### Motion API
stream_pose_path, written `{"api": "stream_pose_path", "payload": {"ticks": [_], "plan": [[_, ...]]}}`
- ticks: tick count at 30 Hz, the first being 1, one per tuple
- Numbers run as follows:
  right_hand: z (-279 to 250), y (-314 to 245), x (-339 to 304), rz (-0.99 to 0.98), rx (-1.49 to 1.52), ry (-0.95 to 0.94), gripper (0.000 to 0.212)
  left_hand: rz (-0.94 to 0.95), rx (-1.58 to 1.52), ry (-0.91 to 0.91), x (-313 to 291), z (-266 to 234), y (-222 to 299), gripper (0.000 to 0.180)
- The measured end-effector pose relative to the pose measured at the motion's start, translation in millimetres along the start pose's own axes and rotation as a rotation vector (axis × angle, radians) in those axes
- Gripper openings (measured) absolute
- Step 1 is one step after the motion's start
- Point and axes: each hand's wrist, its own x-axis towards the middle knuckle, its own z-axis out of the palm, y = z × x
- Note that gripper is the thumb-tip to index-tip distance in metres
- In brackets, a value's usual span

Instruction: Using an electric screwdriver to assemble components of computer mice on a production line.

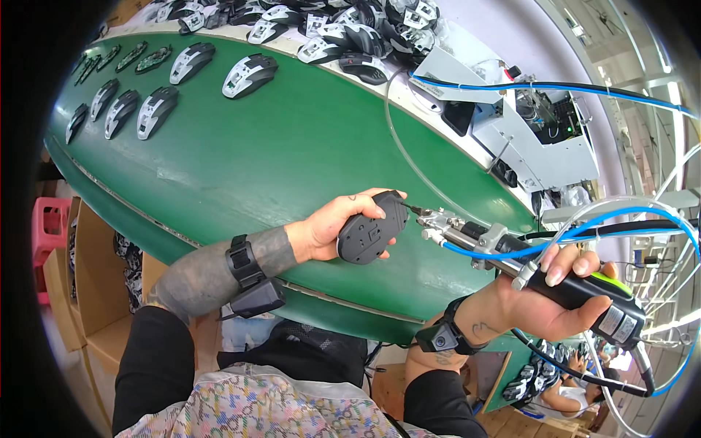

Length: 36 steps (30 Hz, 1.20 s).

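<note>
My left hand (328,223) is closed round a black computer mouse (371,232), its underside turned up toward me. In my right hand (558,299) I grip an electric screwdriver (584,292) with a black body and a green accent. Its metal nose (438,219) points left, and the thin bit reaches the upper right edge of the mouse; whether it sits in a screw hole I cannot tell. A blue air hose (467,252) and a clear tube run along the tool. Both hands are above the green work table (248,168).
Several grey-and-black mouse shells (250,76) and small green circuit boards (153,60) lie at the far left. More shells (343,36) are heaped along the back. A white screw-feeding machine (526,139) stands back right. Cardboard boxes (106,270) and a pink stool (50,226) are at left.
</note>
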Motion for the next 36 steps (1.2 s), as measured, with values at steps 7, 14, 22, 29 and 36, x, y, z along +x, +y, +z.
{"api": "stream_pose_path", "payload": {"ticks": [7, 14, 22, 29, 36], "plan": [[6, 2, -3, 0.007, -0.098, 0.106, 0.04, 0.051, 0.183, 0.128, 1, -1, -2, 0.056], [-5, -12, 3, -0.042, -0.069, 0.057, 0.041, 0.075, -0.01, 0.198, 7, -10, 6, 0.05], [6, -3, -3, -0.024, -0.112, 0.116, 0.043, -0.05, -0.037, 0.008, 3, -12, 0, 0.053], [4, -3, -3, -0.01, -0.053, 0.091, 0.043, -0.102, -0.143, -0.084, 1, -5, 1, 0.054], [1, -7, -1, -0.004, -0.044, 0.041, 0.044, -0.054, 0.208, 0.02, -2, 2, 7, 0.052]]}}
